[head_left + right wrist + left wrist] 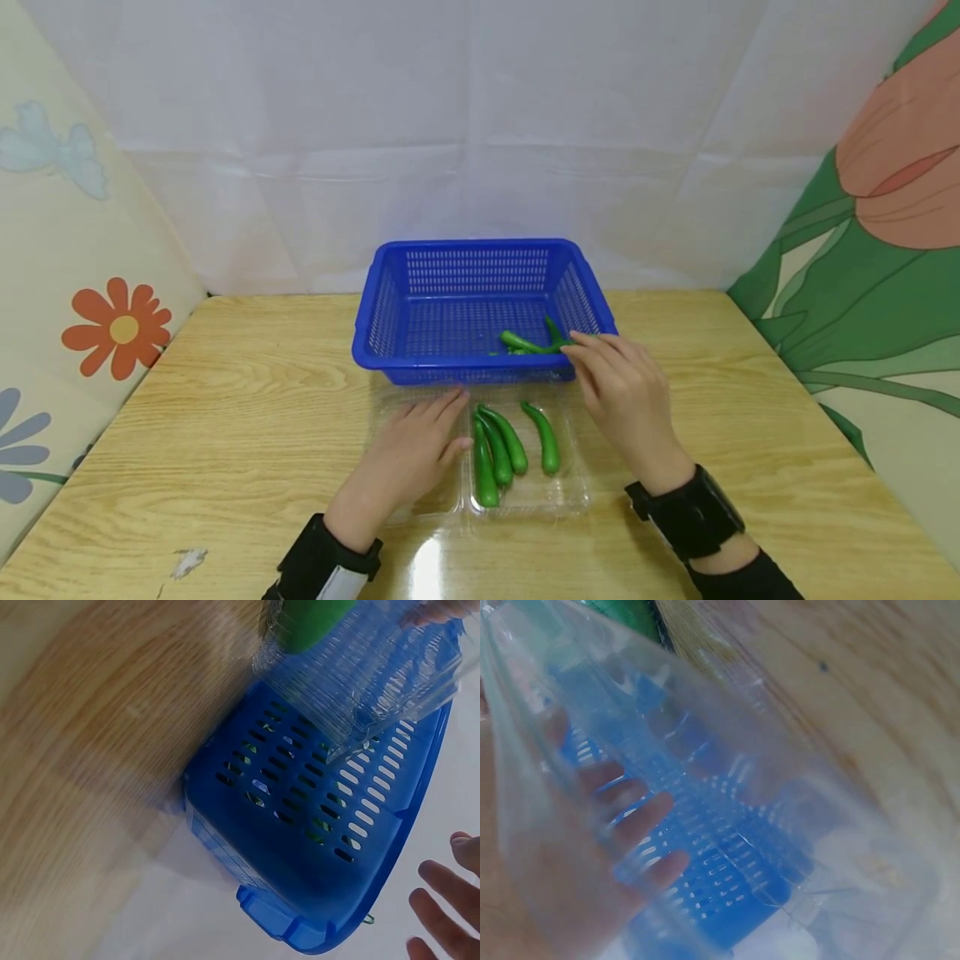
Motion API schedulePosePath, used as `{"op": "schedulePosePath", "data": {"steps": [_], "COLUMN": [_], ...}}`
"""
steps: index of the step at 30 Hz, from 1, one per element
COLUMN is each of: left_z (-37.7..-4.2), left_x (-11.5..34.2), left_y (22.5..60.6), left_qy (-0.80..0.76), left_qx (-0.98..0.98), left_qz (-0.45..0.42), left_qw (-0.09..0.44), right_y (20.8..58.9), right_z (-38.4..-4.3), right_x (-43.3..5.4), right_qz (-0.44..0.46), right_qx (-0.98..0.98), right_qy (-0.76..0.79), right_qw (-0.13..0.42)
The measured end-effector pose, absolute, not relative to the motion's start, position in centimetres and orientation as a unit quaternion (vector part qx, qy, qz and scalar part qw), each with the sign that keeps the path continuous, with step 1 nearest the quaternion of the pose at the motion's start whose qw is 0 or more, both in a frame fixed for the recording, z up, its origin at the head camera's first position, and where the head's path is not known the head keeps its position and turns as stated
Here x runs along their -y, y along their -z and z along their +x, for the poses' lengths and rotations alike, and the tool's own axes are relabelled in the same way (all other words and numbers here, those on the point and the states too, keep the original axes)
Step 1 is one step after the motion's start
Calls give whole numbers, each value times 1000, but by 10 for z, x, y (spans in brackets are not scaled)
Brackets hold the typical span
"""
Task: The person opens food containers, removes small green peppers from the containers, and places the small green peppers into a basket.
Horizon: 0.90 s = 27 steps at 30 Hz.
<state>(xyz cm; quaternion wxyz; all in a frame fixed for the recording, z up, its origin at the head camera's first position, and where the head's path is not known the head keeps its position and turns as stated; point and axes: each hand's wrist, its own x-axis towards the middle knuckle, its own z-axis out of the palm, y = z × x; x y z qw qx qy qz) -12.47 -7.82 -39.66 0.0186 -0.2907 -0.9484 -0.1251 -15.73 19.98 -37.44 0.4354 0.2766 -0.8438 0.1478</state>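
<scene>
Several green chili peppers (511, 442) lie in the right half of a clear plastic clamshell box (566, 492). My left hand (416, 442) is over the box's left half, fingers extended, with fingertips near the basket's front. In the left wrist view its fingers (649, 817) show through clear plastic. My right hand (622, 387) reaches over the front right rim of a blue basket (453, 362), fingertips at the end of a green chili pepper (525, 341) inside. In the right wrist view, the right hand's fingers (450, 900) are loosely bent and apart beyond the basket rim.
The basket stands behind the box, near the white backdrop (300, 167). Patterned panels (892, 250) flank the wood-grain table (247, 417) on both sides. A chipped patch (189, 562) marks the table at front left.
</scene>
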Motion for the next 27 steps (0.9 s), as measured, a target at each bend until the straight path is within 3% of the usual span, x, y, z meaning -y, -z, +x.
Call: {"op": "schedulePosePath", "data": {"steps": [27], "left_z": [-125], "left_x": [77], "left_y": [397], "left_qy": [121], "left_qx": [948], "left_qz": [-294], "left_qw": [28], "right_y": [376], "right_z": [-159], "right_x": [-191], "right_qz": [360], "right_qx": [805], "right_qy": [-169], "right_qw": [439]}}
